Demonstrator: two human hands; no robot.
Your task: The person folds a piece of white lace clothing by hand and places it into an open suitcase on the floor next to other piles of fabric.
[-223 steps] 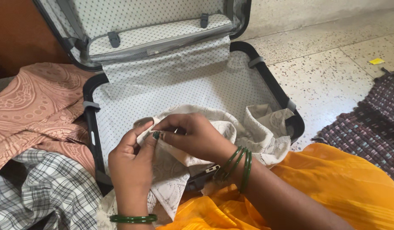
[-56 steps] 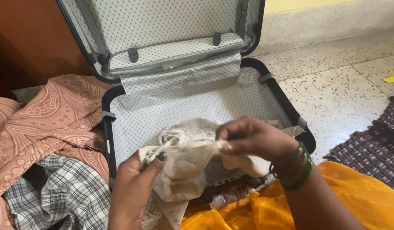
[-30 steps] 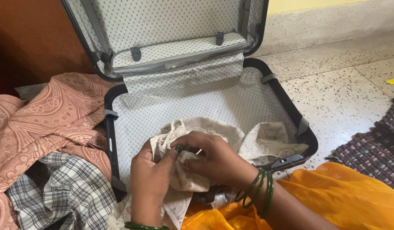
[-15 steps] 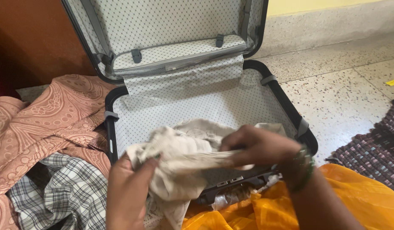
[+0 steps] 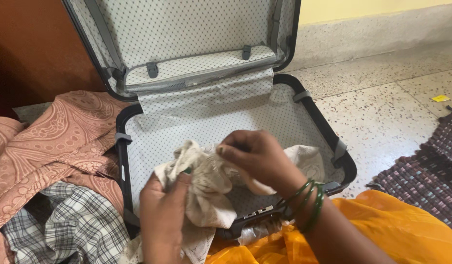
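While one cream lace cloth [image 5: 206,195] was gripped by the left hand [image 5: 162,215] and right hand [image 5: 257,156], one open suitcase [image 5: 333,146] lay at twelve o'clock.

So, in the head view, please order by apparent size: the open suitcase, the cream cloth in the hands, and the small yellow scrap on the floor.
1. Open suitcase
2. Cream cloth, bunched in both hands
3. Yellow scrap, farther away, yet clearly smallest

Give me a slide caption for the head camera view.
Both hands, left and right, grip a crumpled cream lace cloth over an open dotted-lined suitcase.
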